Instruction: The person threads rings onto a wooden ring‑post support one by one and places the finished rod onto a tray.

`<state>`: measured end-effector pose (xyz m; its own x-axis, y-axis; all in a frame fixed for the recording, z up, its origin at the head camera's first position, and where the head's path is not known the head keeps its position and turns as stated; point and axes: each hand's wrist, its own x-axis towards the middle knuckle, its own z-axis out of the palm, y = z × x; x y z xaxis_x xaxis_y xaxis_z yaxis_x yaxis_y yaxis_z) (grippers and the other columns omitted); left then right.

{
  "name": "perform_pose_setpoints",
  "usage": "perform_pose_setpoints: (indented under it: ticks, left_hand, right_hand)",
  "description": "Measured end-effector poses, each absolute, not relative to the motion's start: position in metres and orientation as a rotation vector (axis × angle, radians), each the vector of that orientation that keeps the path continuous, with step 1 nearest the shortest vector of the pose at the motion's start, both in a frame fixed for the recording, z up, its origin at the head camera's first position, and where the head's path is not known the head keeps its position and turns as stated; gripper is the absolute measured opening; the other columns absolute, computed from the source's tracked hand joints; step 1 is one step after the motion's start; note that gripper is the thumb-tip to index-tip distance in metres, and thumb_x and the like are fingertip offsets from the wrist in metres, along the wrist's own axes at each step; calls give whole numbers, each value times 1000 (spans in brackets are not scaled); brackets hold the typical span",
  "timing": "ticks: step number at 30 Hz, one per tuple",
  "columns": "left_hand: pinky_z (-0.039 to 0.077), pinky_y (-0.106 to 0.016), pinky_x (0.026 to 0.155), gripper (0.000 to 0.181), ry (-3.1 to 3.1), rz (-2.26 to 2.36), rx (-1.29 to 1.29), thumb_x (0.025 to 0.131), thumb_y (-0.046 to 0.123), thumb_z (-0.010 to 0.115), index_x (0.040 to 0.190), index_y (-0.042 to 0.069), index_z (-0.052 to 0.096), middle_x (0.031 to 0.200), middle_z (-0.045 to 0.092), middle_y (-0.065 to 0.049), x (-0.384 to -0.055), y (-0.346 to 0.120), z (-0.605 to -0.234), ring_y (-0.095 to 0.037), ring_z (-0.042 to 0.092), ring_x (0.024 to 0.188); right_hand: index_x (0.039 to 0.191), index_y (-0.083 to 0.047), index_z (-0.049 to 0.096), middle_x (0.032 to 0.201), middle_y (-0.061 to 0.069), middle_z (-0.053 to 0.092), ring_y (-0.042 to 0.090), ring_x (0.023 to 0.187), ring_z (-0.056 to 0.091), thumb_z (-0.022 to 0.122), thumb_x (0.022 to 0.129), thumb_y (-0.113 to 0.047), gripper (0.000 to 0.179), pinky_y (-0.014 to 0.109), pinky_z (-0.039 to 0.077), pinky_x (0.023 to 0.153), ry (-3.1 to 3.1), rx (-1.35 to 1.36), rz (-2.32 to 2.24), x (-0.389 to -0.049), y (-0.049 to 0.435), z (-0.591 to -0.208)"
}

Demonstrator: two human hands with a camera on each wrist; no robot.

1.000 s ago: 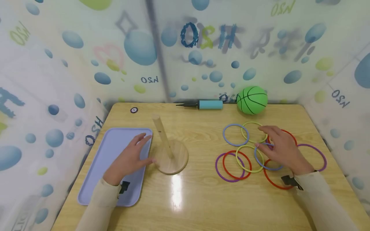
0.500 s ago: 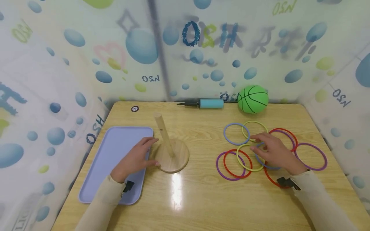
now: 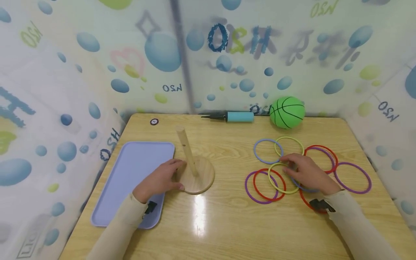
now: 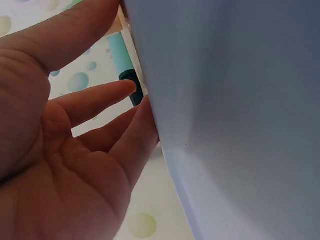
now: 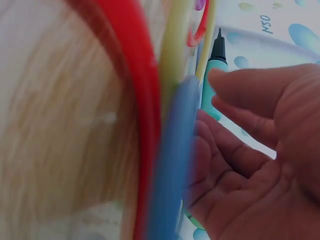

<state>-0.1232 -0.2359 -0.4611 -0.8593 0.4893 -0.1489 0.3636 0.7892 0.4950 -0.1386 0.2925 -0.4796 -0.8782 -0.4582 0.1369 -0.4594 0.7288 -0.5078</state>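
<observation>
In the head view my left hand [image 3: 160,180] reaches over the right edge of the lilac tray [image 3: 130,173]. Its fingertips and thumb are at the round base [image 3: 205,177] of a wooden peg stand, spread apart at the left rim. Whether they touch it I cannot tell. My right hand [image 3: 307,173] is loosely bent over a blue ring [image 3: 307,190] and beside a yellow ring [image 3: 286,193]. The right wrist view shows thumb and fingers apart, pinching nothing, close to the blue ring [image 5: 172,165]. A red ring [image 5: 145,100] lies beyond it.
More rings lie around the right hand, among them a blue one [image 3: 255,150] and a purple one [image 3: 370,180]. Along the wall are a blue hand pump [image 3: 240,116], a green basketball [image 3: 287,112] and a small round disc [image 3: 154,122].
My left hand has moved right, from above the tray to the stand's base. The right hand has shifted left and lower over the rings. The rings and stand stay put.
</observation>
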Motion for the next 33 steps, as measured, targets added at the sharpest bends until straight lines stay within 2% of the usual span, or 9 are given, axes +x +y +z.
perform_pose_setpoints:
  ticks: [3,10,19,27,33]
  left_hand:
    - [44,-56,116,93,2691,655,626,82,31,92,157,-2,47,158,49,-24,-124,-234,-459,-42,50,144]
    - [48,-53,111,93,2675,665,604,83,32,91,157,-2,47,157,50,-21,-126,-233,-457,-38,53,140]
    - [49,-52,111,92,2658,620,542,84,32,91,157,0,47,155,49,-21,-128,-232,-457,-36,54,139]
    - [48,-52,112,93,2660,610,536,82,31,92,156,-2,47,154,50,-22,-127,-230,-455,-37,54,138]
    - [49,-51,110,92,2664,621,537,82,30,92,156,-2,48,152,51,-22,-126,-230,-454,-36,55,136]
  right_hand:
    - [122,-7,74,109,2,75,9,88,63,77,94,-4,28,29,55,77,-2957,766,856,-141,293,-481]
    - [111,-8,78,92,-3,72,7,85,62,75,94,-4,18,29,55,76,-3044,706,843,-145,293,-482]
    - [110,-11,79,91,-7,70,6,81,57,75,96,-6,15,27,52,74,-3045,724,870,-146,293,-479]
    - [109,-6,75,90,-2,73,0,80,64,73,95,0,16,24,56,70,-2951,742,1019,-149,295,-476]
    - [112,-5,74,95,5,76,4,80,69,72,98,-4,14,25,59,69,-2947,712,1189,-149,293,-467]
